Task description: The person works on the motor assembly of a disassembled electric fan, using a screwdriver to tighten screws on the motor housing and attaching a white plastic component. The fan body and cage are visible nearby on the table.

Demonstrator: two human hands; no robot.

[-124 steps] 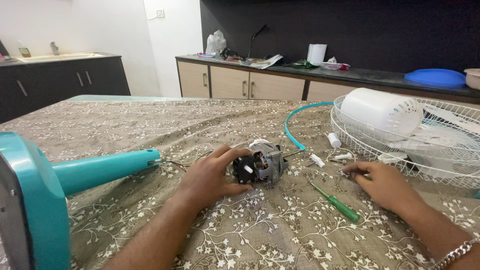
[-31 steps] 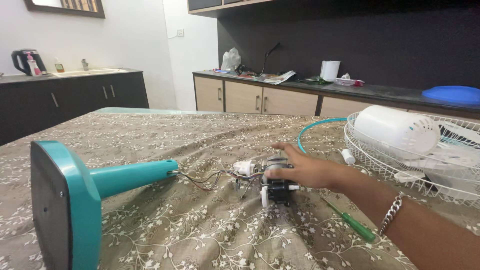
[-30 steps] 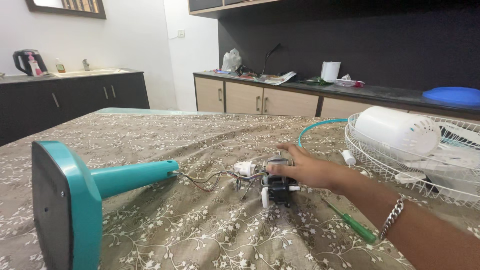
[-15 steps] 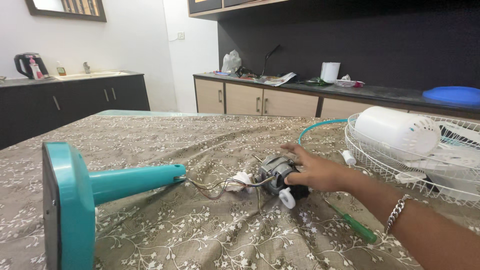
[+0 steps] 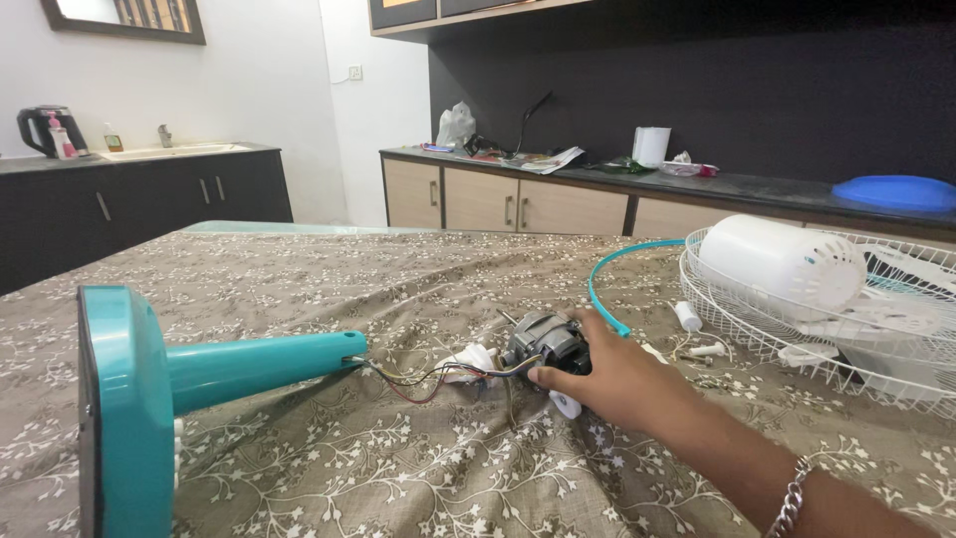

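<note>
Cloth: brown w/ white flower print, covers the tabletop [image 5: 329, 468], fills the lower two thirds of the frame.
Right hand [image 5: 619, 384]: comes in from lower right, wrist w/ a metal chain bracelet [image 5: 789, 503]. Fingers curled over the fan motor, thumb pressing its near side; closed on it, motor resting on the cloth.
Left hand: out of frame.
Fan motor [image 5: 543, 342]: grey-black metal, centre of frame, just left of the hand. A small white round part sticks out below it beside the thumb.
Wires [image 5: 418, 377]: thin, red/dark, run from the motor leftward into the end of the teal pole; a small white part [image 5: 470, 361] sits on them just left of the motor.
Fan stand [image 5: 189, 389]: teal, lying on its side, lower left; round base edge-on to the camera at far left, pole pointing right toward the motor.
Teal ring [image 5: 607, 274]: thin hoop, centre right, arcs up behind the hand to the grille.
Grille [image 5: 727, 324]: white wire, right side of frame, lying flat on the cloth; holds a white ribbed motor cover [image 5: 782, 264] and pale fan blades.
Small bits: white cylinder [image 5: 688, 316] + a few small pieces on the cloth betw. hand and grille.
Backgrd: dark wall, wood-front cabinets w/ clutter top centre, blue lid [image 5: 891, 191] upper right, kettle [image 5: 40, 128] upper left.
</note>
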